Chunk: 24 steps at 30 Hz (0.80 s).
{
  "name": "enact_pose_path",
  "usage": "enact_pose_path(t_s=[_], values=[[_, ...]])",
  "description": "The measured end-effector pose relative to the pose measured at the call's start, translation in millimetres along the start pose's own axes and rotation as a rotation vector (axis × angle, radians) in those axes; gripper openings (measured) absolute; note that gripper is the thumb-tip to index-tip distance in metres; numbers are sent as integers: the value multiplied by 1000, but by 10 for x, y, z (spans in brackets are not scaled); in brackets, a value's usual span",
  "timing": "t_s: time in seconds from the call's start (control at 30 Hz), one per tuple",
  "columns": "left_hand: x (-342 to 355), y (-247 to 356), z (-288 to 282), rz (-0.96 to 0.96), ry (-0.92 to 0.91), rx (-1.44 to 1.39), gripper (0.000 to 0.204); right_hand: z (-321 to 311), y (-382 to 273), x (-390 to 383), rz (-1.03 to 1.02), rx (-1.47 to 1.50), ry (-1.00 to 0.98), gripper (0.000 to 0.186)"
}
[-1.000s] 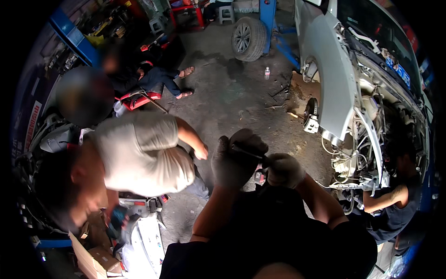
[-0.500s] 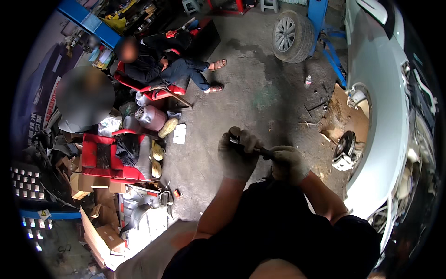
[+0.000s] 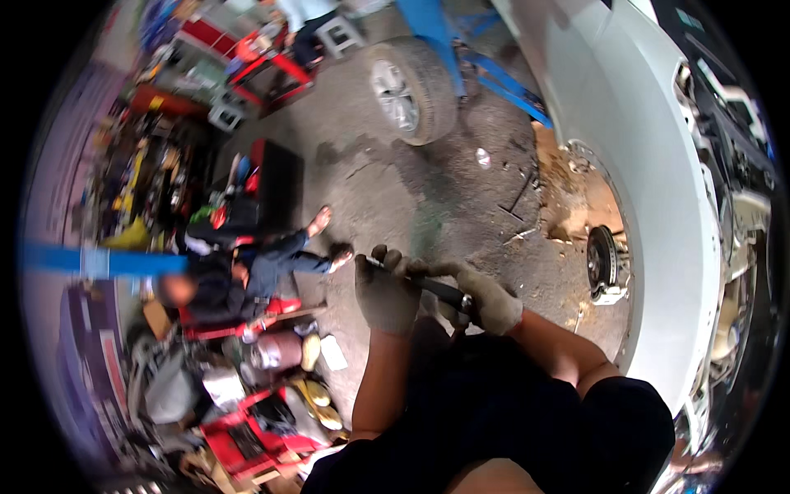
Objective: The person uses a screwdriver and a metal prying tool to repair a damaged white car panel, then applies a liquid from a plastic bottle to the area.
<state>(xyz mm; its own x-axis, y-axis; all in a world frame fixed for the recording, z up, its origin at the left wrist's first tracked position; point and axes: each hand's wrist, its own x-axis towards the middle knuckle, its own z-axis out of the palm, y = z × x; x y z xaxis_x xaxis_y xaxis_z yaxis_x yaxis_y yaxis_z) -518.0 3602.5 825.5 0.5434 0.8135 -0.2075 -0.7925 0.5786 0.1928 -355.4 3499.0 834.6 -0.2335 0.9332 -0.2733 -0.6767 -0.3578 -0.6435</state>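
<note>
My left hand and my right hand, both in grey work gloves, are closed on a hand tool with a dark grip and shiny metal parts, possibly a ratchet. It lies slanted across them in front of my chest, its ends partly hidden by fingers. To the right stands a pale car fender with an open wheel arch, a bare brake disc showing inside it.
A loose wheel stands near a blue lift post. A person sits on red seating at the left, above piled red seats and containers. Cardboard and small tools lie on the floor.
My view has turned, and the co-worker in a grey shirt has left it. The fender now fills more of the right side. Both hands still grip the tool, with my right fingers shifted along it.
</note>
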Motion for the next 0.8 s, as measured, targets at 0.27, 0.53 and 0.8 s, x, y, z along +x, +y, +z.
enact_pose_path(t_s=[0.27, 0.53, 0.8], values=[[2866, 199, -1093, -879, -38, -145, 16, -560, -544, 1551, -375, 571, -224, 65], [4340, 120, -522, -1582, 247, -241, 35, -646, -966, 2857, -758, 345, 431, 55], [5400, -640, -1237, -1571, 137, 564, 32, -1454, -686, 3196, -973, -13, 913, 51]])
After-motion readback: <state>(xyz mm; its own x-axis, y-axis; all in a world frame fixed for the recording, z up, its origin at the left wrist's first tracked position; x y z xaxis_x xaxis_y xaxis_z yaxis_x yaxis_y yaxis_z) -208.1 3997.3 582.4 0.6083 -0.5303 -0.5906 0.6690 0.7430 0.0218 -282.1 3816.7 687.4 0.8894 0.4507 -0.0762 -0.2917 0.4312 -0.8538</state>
